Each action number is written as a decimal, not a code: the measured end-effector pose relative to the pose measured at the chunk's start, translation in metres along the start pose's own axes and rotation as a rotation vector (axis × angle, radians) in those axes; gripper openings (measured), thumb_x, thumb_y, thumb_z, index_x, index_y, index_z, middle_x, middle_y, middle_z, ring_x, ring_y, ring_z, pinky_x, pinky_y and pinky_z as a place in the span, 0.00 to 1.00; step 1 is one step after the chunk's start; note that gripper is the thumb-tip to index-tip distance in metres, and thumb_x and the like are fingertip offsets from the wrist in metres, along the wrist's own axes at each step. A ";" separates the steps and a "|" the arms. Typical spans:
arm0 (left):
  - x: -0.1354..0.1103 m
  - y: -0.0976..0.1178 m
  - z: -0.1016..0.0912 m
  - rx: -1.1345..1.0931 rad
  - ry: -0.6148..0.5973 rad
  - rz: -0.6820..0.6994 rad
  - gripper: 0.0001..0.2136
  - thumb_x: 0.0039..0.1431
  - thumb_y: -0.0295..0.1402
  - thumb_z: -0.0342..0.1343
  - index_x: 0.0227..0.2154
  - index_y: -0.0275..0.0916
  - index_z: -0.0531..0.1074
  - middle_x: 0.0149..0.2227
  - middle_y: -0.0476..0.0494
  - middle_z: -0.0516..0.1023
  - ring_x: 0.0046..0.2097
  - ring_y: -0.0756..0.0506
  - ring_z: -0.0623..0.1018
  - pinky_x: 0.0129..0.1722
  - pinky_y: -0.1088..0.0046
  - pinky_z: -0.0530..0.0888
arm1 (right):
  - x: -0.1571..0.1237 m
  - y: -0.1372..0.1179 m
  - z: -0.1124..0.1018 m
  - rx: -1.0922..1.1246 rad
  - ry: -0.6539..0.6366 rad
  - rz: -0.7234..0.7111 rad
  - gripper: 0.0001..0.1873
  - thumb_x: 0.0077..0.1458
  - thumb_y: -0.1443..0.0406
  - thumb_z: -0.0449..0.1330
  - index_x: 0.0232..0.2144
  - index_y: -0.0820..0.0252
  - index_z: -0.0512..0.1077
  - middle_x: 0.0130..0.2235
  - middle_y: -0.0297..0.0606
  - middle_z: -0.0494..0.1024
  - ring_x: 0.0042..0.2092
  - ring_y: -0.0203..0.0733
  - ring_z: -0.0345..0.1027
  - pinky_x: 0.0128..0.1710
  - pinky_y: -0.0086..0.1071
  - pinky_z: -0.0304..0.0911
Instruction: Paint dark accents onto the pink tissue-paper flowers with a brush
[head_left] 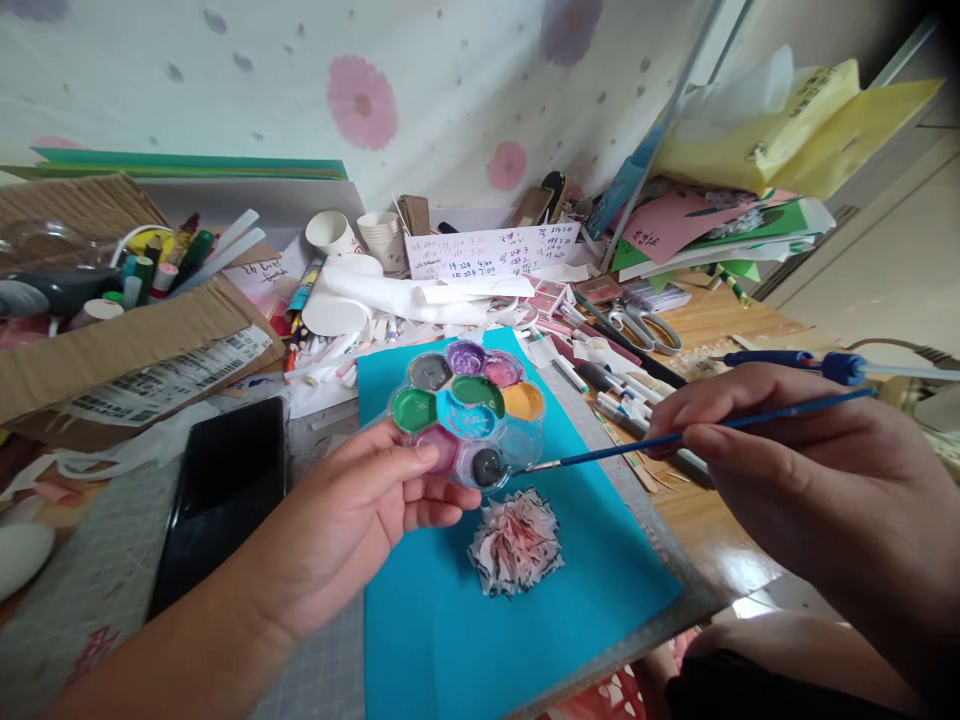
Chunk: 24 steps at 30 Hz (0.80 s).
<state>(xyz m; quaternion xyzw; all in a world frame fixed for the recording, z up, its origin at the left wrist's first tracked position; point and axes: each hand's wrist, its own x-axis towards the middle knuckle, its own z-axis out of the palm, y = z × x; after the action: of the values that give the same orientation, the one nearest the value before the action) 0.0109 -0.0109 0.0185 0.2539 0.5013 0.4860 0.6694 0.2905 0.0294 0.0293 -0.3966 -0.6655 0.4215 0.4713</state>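
My left hand (pixel 352 520) grips the near edge of a flower-shaped paint palette (pixel 469 410), thumb on top, holding it above a blue sheet of paper (pixel 570 600). The palette's wells hold green, grey, purple, pink, orange, blue and black paint. My right hand (pixel 787 460) pinches a thin blue paintbrush (pixel 675 440). Its tip touches the palette's rim beside the black well. A crumpled paper flower (pixel 516 542), pinkish with dark painted edges, lies on the blue sheet just below the palette.
A black phone (pixel 221 490) lies on the cutting mat at left. A cardboard box (pixel 112 350) with markers stands at far left. Scissors (pixel 637 325), pens, paper cups (pixel 382 235) and stacked coloured paper crowd the back and right of the desk.
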 end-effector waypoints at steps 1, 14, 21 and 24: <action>0.001 0.000 -0.001 -0.011 0.007 -0.004 0.08 0.51 0.27 0.67 0.23 0.41 0.73 0.28 0.49 0.84 0.32 0.42 0.84 0.30 0.71 0.76 | 0.000 0.001 -0.001 0.009 -0.003 0.002 0.01 0.55 0.62 0.69 0.32 0.49 0.80 0.35 0.33 0.81 0.38 0.37 0.75 0.39 0.25 0.71; 0.006 -0.001 -0.005 -0.052 -0.006 -0.010 0.05 0.54 0.28 0.65 0.25 0.40 0.75 0.27 0.47 0.84 0.32 0.41 0.84 0.32 0.69 0.77 | -0.002 -0.010 -0.001 -0.229 -0.159 -0.091 0.04 0.53 0.65 0.67 0.29 0.48 0.79 0.29 0.35 0.83 0.33 0.44 0.80 0.30 0.27 0.77; 0.008 -0.002 -0.007 -0.034 0.049 -0.031 0.06 0.51 0.28 0.66 0.24 0.40 0.75 0.29 0.48 0.84 0.32 0.41 0.84 0.33 0.68 0.79 | -0.002 -0.012 0.005 -0.285 -0.207 -0.153 0.08 0.53 0.69 0.66 0.31 0.48 0.77 0.31 0.32 0.82 0.33 0.40 0.79 0.30 0.24 0.76; 0.008 -0.001 -0.007 -0.021 0.079 -0.035 0.05 0.50 0.28 0.67 0.23 0.39 0.76 0.28 0.47 0.84 0.31 0.41 0.84 0.31 0.68 0.79 | -0.001 -0.012 0.006 -0.288 -0.232 -0.164 0.10 0.53 0.70 0.65 0.33 0.47 0.76 0.33 0.31 0.82 0.34 0.39 0.79 0.31 0.24 0.76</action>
<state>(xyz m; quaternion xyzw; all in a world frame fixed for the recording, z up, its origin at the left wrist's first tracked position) 0.0050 -0.0053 0.0114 0.2187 0.5268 0.4888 0.6601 0.2834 0.0236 0.0392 -0.3530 -0.7990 0.3250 0.3625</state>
